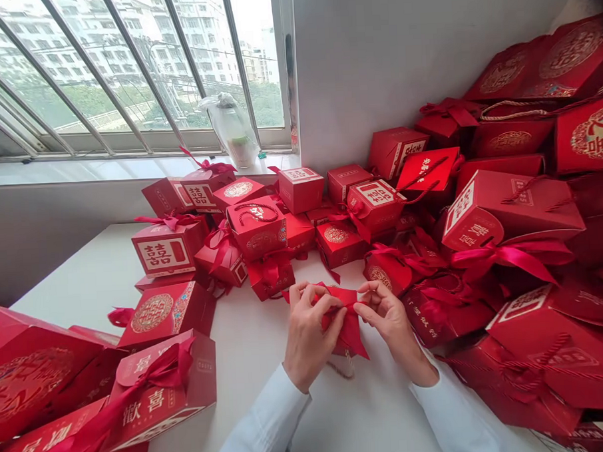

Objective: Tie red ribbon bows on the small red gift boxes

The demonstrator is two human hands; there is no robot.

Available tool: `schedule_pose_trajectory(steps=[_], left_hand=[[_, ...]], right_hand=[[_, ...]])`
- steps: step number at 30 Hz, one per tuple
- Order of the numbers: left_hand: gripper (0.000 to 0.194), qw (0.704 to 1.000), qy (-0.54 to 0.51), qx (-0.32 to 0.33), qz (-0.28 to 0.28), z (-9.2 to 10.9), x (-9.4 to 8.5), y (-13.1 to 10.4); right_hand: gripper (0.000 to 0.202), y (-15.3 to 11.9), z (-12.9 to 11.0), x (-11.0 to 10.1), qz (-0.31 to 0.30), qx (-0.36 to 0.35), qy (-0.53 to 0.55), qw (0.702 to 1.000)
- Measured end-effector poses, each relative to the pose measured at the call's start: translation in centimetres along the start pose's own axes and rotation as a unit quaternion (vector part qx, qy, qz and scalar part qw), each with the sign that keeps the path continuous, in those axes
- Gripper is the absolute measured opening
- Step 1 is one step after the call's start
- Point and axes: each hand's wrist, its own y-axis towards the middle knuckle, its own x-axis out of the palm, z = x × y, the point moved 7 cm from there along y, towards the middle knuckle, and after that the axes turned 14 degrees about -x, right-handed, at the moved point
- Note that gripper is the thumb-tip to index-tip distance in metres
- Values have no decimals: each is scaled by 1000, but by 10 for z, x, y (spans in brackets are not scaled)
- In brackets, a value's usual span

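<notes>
"Where does the red ribbon (355,339) lie against the fingers?"

"Right between the two hands, over the top of a small red gift box (345,294). The left hand (311,332) has thumb and index finger pinched together on it, near the middle of the box."

"And the right hand (389,319)?"

"Just beside, at the box's right edge: thumb and forefinger nipped closed on the ribbon, the other fingers loosely curled. How much ribbon the left fingers cover I cannot tell."

"Does any hang free?"

"One pointed tail spreads below the fingertips, on the wearer's side. A beige twisted cord (342,369) shows beneath the box, on the white table (252,368)."

"What stands around it?"

"A box with a double-happiness label (163,255) to the left, well apart; a box with a large satin bow (525,253) to the right; and, on the windowsill (144,168), a clear plastic bag (234,129) with a cup inside."
</notes>
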Motion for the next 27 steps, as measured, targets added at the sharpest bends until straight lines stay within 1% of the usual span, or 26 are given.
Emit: schedule_pose_trajectory(steps=[6,13,16,18,22,24,27], left_hand=[[11,1000,-17,-20,-10,-5,3,0],[11,999,-27,-30,17,-10,-1,-3],[6,999,-31,-18,15,-10,-2,-4],[10,1000,-20,-16,6,-12,0,-4],[9,999,-16,-41,-25,-20,5,-3],[8,999,-22,-43,-23,-22,5,-2],[8,999,-29,-35,-1,-21,3,-2]], right_hand=[[34,1,7,0,41,28,41,998],[34,5,8,-2,65,22,51,996],[32,6,6,-1,54,22,45,997],[31,6,6,1,42,21,49,998],[31,6,8,2,31,14,51,998],[32,7,8,3,28,4,47,998],[34,9,7,3,32,-1,46,998]])
